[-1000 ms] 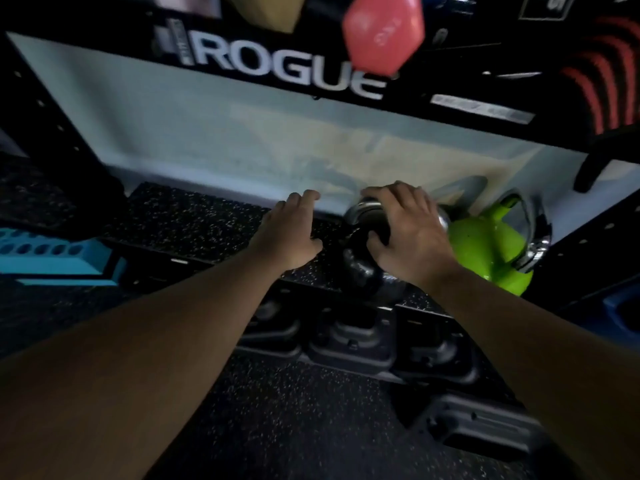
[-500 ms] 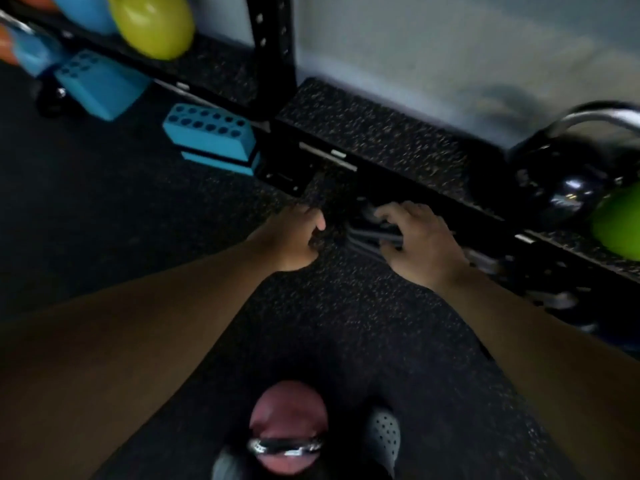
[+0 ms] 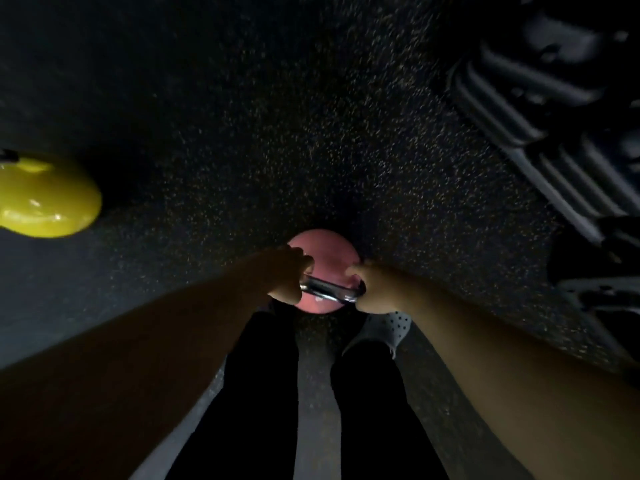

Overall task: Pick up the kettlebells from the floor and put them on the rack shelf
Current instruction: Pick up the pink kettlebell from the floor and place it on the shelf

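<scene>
A pink kettlebell with a shiny steel handle sits on the dark speckled floor just in front of my feet. My left hand is closed around the left end of that handle. My right hand is closed around the right end. The bare middle of the handle shows between the two fists. A yellow kettlebell rests on the floor at the far left, well apart from my hands. The rack shelf is out of view.
Dark ribbed metal equipment lies along the upper right. My legs in black trousers and a grey perforated shoe stand right behind the pink kettlebell. The speckled rubber floor stretches ahead.
My view swung down from the rack shelf to the floor. Both hands left the black kettlebell on the shelf, came back over the floor and closed on the pink kettlebell's handle.
</scene>
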Available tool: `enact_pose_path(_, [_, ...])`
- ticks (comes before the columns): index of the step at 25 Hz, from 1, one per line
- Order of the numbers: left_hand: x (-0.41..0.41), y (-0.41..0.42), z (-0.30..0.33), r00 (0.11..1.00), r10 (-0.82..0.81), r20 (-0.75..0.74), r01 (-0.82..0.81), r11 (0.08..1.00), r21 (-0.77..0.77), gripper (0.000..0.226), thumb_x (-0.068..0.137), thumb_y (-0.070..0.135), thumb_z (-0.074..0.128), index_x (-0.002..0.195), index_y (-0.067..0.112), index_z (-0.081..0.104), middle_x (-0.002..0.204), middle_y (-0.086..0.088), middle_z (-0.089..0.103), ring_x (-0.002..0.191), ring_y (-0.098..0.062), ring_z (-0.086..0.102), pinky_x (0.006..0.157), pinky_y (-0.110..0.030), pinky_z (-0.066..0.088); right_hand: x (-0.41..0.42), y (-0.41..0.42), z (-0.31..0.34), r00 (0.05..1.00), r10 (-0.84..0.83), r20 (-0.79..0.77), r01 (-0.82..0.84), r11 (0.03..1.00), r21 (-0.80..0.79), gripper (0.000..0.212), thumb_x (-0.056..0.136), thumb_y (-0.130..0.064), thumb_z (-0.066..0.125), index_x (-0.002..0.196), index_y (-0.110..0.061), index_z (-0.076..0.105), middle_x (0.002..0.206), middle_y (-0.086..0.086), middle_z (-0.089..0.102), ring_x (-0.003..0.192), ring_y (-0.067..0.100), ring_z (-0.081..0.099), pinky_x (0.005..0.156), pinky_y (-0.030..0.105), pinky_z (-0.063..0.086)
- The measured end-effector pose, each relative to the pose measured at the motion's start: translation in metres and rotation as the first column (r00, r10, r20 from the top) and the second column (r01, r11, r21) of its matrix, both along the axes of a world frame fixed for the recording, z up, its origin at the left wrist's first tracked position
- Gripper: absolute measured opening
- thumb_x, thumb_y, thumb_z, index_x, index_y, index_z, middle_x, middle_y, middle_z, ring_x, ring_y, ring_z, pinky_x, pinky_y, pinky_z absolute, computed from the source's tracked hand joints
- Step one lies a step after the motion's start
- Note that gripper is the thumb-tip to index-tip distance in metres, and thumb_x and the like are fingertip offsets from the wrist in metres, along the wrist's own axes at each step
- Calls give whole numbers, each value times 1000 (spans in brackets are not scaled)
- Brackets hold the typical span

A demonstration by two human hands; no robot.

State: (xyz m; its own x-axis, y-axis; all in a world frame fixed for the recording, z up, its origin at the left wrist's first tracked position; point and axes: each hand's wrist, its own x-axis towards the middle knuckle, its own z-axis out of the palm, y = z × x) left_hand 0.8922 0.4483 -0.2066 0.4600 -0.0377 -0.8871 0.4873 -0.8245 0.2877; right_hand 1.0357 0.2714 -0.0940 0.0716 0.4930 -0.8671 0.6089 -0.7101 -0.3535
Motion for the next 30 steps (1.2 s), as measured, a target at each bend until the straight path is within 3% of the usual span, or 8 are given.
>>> enact_pose_path(3, [1, -25, 68, 997, -64, 43, 64, 998, 11, 64, 79, 32, 72, 136, 17, 46, 133, -9, 52, 126, -29, 47, 102, -43, 45, -27, -5, -32, 998, 52, -26, -51, 998, 26, 39, 76, -33, 72, 108, -16, 59, 114, 8, 59, 102, 31, 59, 79, 32, 48])
enact_pose_path(6, [0, -23, 65, 991, 24, 132, -24, 1000, -1, 36, 86, 34, 70, 116, 17, 61, 119, -8, 63, 113, -27, 57, 90, -38, 47, -33, -7, -43, 995, -85, -51, 88, 994, 58, 17, 80, -27, 69, 77, -22, 53, 81, 2, 61, 79, 26, 62, 61, 27, 40])
enact_pose_path(10, [9, -1, 87, 979, 87, 184, -77, 995, -62, 14, 82, 27, 72, 93, 21, 66, 83, 5, 60, 87, -22, 64, 69, -31, 45, -18, 13, -17, 984, -170, -52, 176, 976, 132, 20, 76, -32, 74, 77, -19, 59, 78, 1, 63, 70, 20, 61, 53, 25, 38])
enact_pose_path(16, [81, 20, 182, 943, 140, 302, -118, 989, -90, 7, 76, 29, 72, 78, 23, 68, 69, 4, 66, 65, -14, 64, 53, -23, 43, 43, 25, 71, 936, -353, 18, 334, 899, 285, 20, 71, -32, 73, 73, -13, 67, 65, 1, 67, 57, 17, 65, 46, 29, 46])
enact_pose_path(20, [162, 39, 256, 899, -7, 438, 27, 999, -40, 9, 78, 31, 70, 77, 22, 69, 69, 1, 68, 63, -16, 63, 55, -24, 44, 91, 28, 133, 855, -507, 105, 423, 801, 423, 15, 69, -27, 72, 72, -12, 69, 57, -1, 64, 47, 12, 60, 37, 21, 41])
enact_pose_path(22, [202, 46, 292, 853, -118, 508, 119, 992, 29, 14, 81, 35, 67, 86, 22, 71, 73, 1, 67, 66, -17, 61, 60, -27, 46, 121, 34, 161, 814, -559, 158, 432, 765, 478, 19, 67, -30, 68, 72, -12, 70, 57, 1, 65, 50, 15, 63, 40, 29, 48])
enact_pose_path(27, [314, 72, 379, 671, -311, 674, 215, 950, 225, 17, 83, 34, 64, 89, 19, 69, 88, -3, 73, 82, -25, 69, 67, -27, 45, 224, 60, 238, 699, -602, 386, 268, 721, 639, 18, 62, -37, 56, 57, -20, 55, 52, -2, 58, 53, 21, 61, 44, 23, 34])
enact_pose_path(30, [386, 89, 423, 560, -394, 728, 223, 919, 325, 20, 81, 37, 63, 88, 19, 70, 90, -4, 75, 84, -27, 71, 65, -25, 40, 286, 74, 277, 593, -654, 470, 161, 668, 727, 19, 64, -33, 63, 59, -15, 63, 57, 6, 67, 57, 28, 65, 48, 26, 40])
